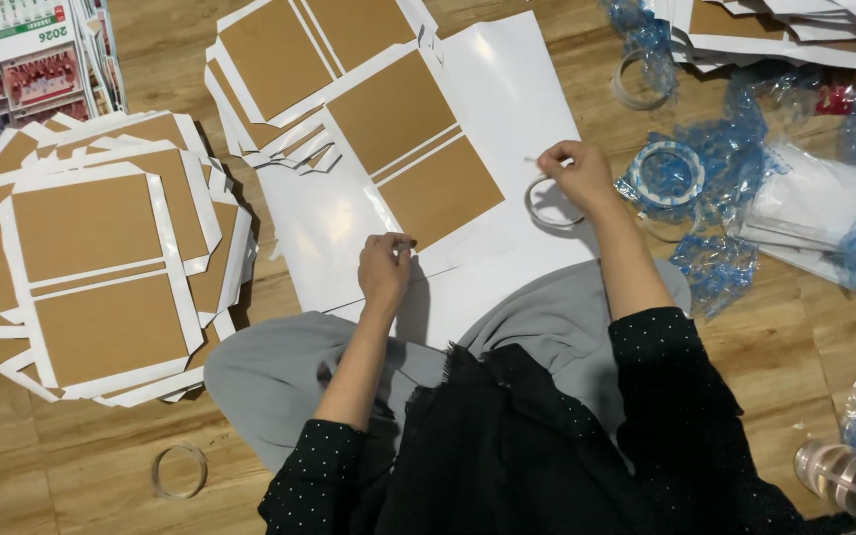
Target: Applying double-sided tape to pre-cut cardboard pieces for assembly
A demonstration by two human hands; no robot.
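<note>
Seated on wood floor [775,337]. White sheet [507,109] lies across the lap and floor, two brown boards [413,149] on it. Left hand [385,269] pinches the sheet's near edge, fingers together. Right hand [577,173] at the sheet's right edge, fingers closed on a tape roll [550,203], pulling a short strip. Finished stack [101,258] on the floor, left. Blue wrappers [715,178] right.

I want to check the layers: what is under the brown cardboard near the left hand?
A large white sheet lies under the brown cardboard. The wooden floor beneath is covered there.
</note>
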